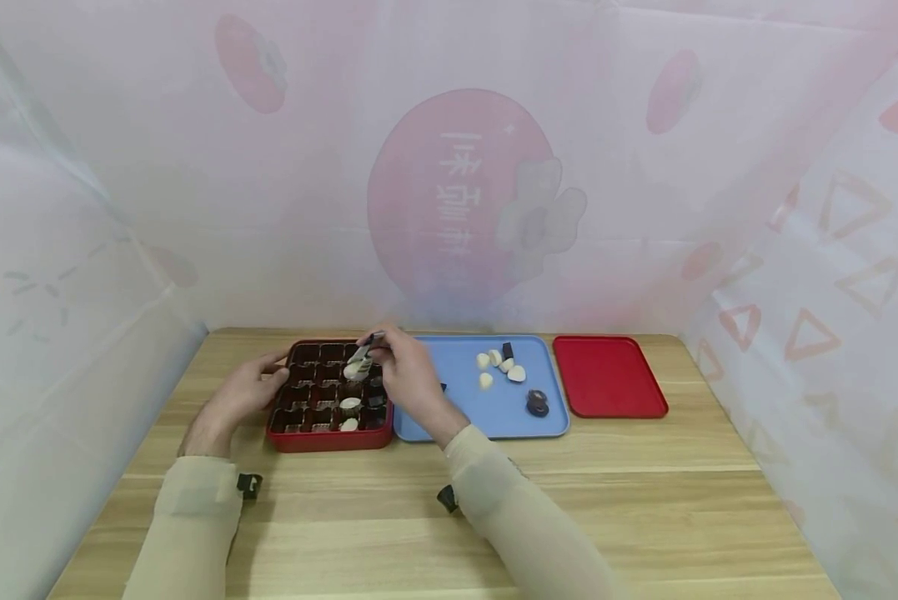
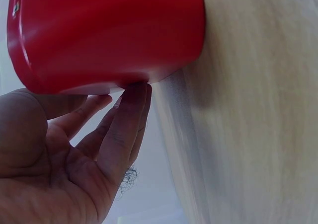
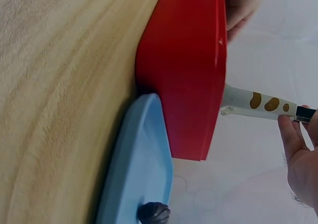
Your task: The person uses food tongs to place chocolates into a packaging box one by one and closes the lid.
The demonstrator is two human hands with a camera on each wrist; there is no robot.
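A red box [image 1: 328,444] with a dark brown compartment insert stands at the left of the table. My left hand [image 1: 248,386] rests against its left side; in the left wrist view its extended fingertips [image 2: 135,97] touch the red wall. My right hand [image 1: 409,371] holds small metal tongs [image 3: 266,104] over the box, tips pointing down. At the tips is a cream-white chocolate [image 1: 354,371], close over a compartment in the upper part of the insert. Below it, white chocolates [image 1: 350,403] and dark pieces [image 1: 376,402] sit in compartments near the right side.
Against the box's right side lies a blue tray [image 1: 449,425], carrying several white chocolates [image 1: 517,373], a dark rectangular piece [image 1: 507,350] and round dark chocolates [image 1: 537,403]. Farther right is a red tray or lid [image 1: 609,379]. Printed cloth [image 1: 306,208] hangs around the wooden table [image 1: 358,533].
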